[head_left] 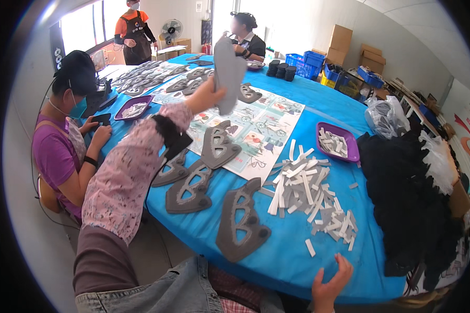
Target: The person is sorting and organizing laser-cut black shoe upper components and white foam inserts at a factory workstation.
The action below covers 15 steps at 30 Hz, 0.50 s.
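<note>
My left hand (208, 96), at the end of a flowered sleeve, is stretched far over the table and closed on a flat grey piece (227, 78). That piece is raised, blurred, and rounded in outline. Below it lie dark grey cut-out foam pieces; the nearest foam piece (241, 225) has several holes, and another foam piece (219, 146) rests partly on a printed sheet (277, 122). My right hand (333, 284) is at the near table edge, fingers apart and holding nothing. Just beyond it spreads a loose pile of white and grey strips (310, 190).
A purple tray (356, 152) of strips stands behind the pile on the blue tablecloth (297, 255). Heaped black material (410, 203) fills the right side. A person in purple (62, 141) works at the left; two others are at the far end. Blue crates (304, 65) stand behind.
</note>
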Each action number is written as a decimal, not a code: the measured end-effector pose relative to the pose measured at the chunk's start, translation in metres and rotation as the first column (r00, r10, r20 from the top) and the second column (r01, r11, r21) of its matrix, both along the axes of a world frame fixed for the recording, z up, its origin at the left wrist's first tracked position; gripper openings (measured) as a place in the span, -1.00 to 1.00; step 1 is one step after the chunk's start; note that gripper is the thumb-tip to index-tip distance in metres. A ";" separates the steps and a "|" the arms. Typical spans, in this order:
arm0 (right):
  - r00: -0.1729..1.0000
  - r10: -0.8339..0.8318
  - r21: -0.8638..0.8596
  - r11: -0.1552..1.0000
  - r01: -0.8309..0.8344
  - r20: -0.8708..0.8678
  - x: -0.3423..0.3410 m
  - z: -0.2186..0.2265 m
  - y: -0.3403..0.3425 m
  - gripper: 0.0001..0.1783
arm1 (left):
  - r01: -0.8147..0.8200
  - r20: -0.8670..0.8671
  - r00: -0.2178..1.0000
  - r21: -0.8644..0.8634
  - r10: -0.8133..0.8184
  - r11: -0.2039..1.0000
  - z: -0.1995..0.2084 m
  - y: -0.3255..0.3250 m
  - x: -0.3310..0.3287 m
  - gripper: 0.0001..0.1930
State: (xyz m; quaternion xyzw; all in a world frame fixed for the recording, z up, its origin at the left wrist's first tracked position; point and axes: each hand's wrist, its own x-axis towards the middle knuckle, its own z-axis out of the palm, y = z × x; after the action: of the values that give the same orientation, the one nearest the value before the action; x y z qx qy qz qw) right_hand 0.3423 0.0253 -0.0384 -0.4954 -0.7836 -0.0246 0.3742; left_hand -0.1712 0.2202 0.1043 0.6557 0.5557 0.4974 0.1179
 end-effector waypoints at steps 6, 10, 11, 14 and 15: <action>0.949 0.102 -0.113 0.983 -0.141 -0.298 -0.020 0.039 -0.014 -0.47 | 0.441 0.358 0.846 -0.052 -0.395 0.896 -0.028 -0.142 0.145 -0.45; 0.700 0.343 -0.167 0.818 -0.551 -0.627 -0.048 0.068 -0.023 -0.36 | 0.642 0.357 0.731 -0.070 -0.582 0.764 -0.052 -0.212 0.225 -0.44; 0.692 0.358 -0.152 0.815 -0.560 -0.627 -0.054 0.071 -0.026 -0.36 | 0.639 0.287 0.755 -0.115 -0.590 0.761 -0.056 -0.222 0.237 -0.44; 0.538 0.318 -0.164 0.727 -0.667 -0.781 -0.067 0.072 -0.028 -0.11 | 0.704 0.325 0.710 -0.339 -0.625 0.624 -0.067 -0.236 0.254 -0.39; 0.556 0.317 -0.179 0.727 -0.663 -0.769 -0.070 0.068 -0.029 -0.11 | 0.701 0.327 0.713 -0.335 -0.620 0.629 -0.071 -0.239 0.255 -0.39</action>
State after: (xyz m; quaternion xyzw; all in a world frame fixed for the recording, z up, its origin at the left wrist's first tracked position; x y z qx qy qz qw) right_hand 0.2725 -0.0040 0.0296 -0.2919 -0.6753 0.4532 0.5033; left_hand 0.0842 -0.0185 0.0334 0.7221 0.3584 0.3381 0.4856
